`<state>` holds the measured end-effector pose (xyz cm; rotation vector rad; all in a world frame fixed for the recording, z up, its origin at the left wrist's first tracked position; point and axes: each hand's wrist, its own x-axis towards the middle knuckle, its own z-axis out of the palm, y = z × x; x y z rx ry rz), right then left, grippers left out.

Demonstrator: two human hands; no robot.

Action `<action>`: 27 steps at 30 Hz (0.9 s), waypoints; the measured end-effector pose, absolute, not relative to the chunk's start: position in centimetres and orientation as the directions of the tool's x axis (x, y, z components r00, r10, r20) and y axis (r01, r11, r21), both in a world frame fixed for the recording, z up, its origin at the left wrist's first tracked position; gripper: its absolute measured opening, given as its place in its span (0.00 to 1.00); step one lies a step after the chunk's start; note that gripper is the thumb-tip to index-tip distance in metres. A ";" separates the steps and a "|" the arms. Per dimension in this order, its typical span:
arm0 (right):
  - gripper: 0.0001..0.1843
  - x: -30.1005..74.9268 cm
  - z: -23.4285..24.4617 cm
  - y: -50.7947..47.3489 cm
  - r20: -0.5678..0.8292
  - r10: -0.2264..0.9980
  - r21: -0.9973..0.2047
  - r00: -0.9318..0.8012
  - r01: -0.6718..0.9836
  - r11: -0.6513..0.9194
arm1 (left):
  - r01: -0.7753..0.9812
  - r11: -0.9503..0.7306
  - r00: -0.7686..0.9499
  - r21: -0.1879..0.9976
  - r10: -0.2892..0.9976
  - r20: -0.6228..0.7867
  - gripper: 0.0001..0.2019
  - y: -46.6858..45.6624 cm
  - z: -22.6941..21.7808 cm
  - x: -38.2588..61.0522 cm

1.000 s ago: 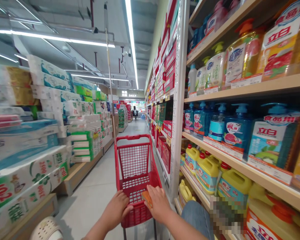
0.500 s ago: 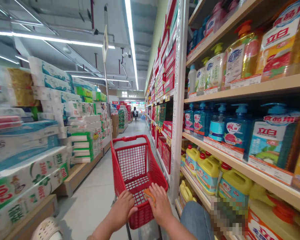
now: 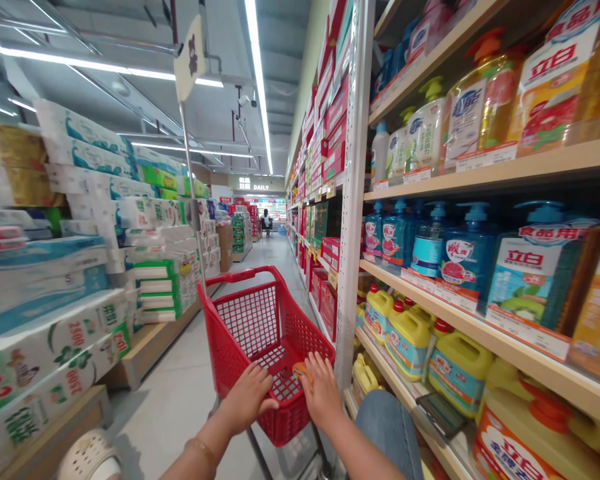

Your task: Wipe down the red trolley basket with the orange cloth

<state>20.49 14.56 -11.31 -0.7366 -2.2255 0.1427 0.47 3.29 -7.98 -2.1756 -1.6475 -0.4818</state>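
Observation:
A red plastic shopping cart (image 3: 275, 423) stands in front of me, with its lattice basket open at the top. My left hand (image 3: 247, 398) is on the near left rim, fingers bent over the edge and thumb sticking out to the right. At the near right corner is my right hand (image 3: 323, 390), its fingers stretched forward over the rim. A small crumpled orange thing (image 3: 299, 369), perhaps a cloth or wrapper, is pinched beside its thumb; most of it is hidden. A pole with a cream sign (image 3: 190, 59) rises from the cart's far left side.
Close on my right, shelves hold blue pump bottles (image 3: 463, 253) and yellow jugs (image 3: 410, 340). A dark flat device (image 3: 441, 415) lies on the lower shelf. Stacked tissue packs (image 3: 155, 287) line the left. The aisle floor (image 3: 180, 353) runs ahead towards a distant person (image 3: 267, 222).
The cart has swung slightly, its far end and sign pole shifting left. Both hands have stayed on its near rim. The view has turned a little to the right.

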 end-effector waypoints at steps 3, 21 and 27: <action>0.24 19.5 -11.5 13.4 0.658 0.542 -0.323 -0.524 0.453 0.831 | 0.978 -0.197 0.205 -0.071 0.837 0.507 0.19 4.6 -8.7 2.0; 0.27 18.7 -12.9 13.4 0.769 0.481 -0.254 -0.422 0.489 0.835 | 0.983 0.137 -0.063 -0.127 0.883 0.465 0.20 6.0 -8.0 0.5; 0.22 20.5 -12.4 16.4 0.741 0.553 -0.304 -0.382 0.543 0.783 | 0.929 0.325 -0.179 -0.175 0.810 0.558 0.25 3.9 -6.8 -2.4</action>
